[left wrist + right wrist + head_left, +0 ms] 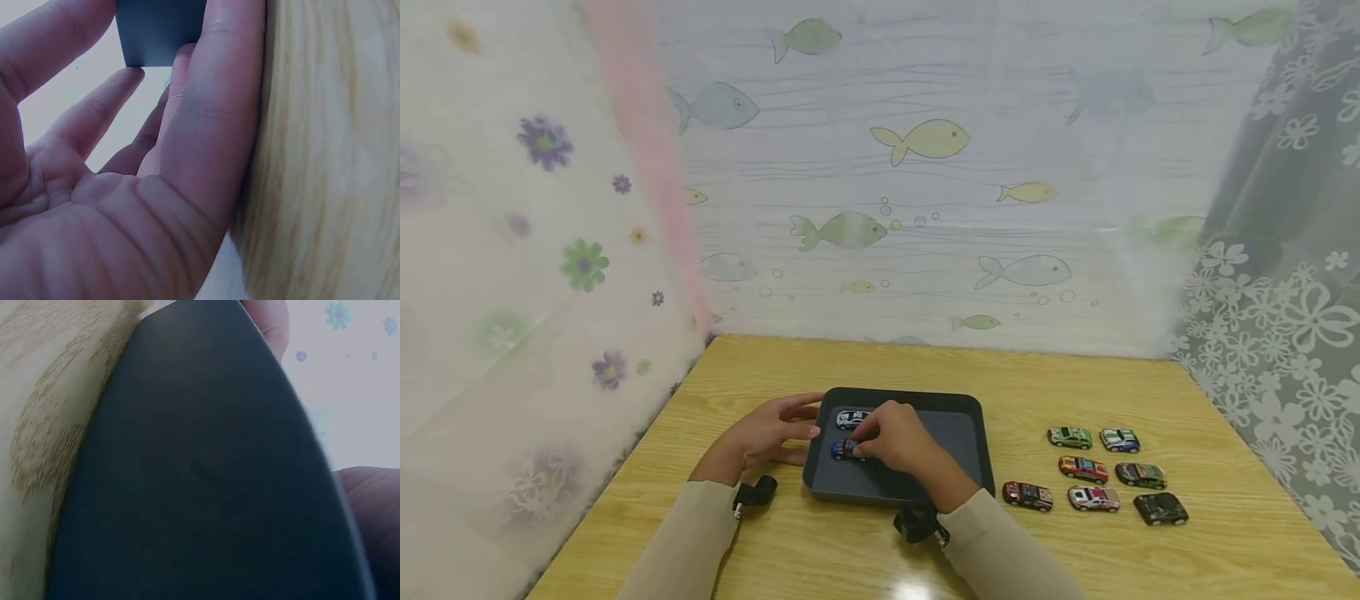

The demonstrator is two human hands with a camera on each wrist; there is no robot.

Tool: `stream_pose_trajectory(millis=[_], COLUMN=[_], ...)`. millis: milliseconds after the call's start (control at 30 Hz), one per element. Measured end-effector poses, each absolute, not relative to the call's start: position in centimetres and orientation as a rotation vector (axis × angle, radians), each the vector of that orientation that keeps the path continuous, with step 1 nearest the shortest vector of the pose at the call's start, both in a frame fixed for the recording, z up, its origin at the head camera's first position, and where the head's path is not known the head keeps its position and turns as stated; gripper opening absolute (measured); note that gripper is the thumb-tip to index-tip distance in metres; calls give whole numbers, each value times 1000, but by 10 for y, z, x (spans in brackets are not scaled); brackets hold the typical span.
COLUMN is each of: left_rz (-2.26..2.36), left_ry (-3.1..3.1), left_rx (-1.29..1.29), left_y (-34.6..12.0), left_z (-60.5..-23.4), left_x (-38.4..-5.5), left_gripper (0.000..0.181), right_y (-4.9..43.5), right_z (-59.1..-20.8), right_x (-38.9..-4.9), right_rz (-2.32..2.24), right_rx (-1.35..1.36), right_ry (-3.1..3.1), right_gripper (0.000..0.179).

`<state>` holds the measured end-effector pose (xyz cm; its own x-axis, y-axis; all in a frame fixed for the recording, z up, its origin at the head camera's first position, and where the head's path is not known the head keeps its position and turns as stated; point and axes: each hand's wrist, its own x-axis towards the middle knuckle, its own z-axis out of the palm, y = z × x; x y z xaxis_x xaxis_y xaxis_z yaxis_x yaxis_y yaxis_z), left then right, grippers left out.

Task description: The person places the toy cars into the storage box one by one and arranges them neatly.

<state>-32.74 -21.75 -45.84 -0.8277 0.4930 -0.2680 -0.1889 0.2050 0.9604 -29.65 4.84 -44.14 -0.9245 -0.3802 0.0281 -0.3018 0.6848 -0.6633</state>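
Right hand (898, 437) pinching blue car (841, 450) inside tray (951, 462), just on near side of white car (850, 419). Left hand (767, 433) resting loosely spread against tray's left side. Good placing probably means keeping blue car level, parallel to white, releasing without nudging either.

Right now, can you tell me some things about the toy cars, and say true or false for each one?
1. The right hand pinches a blue car. True.
2. The left hand holds a car too. False: it is at the left side of the tray, with no car.
3. A black-and-white car is in the tray. True.
4. The black car is in the tray. False: it is on the table, right of the tray.
5. Seven cars are outside the tray. True.
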Motion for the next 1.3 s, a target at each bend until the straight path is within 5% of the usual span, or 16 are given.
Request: stream_pose_trajectory(millis=[1300], left_rz=[1664], left_ry=[1971], left_rx=[265], left_y=[-218], left_z=[-456], left_x=[-327], left_gripper=[73], right_y=[54], right_z=[-424], right_x=[-292], right_rz=[-1085], right_rx=[-664], right_ry=[2769], right_gripper=[28])
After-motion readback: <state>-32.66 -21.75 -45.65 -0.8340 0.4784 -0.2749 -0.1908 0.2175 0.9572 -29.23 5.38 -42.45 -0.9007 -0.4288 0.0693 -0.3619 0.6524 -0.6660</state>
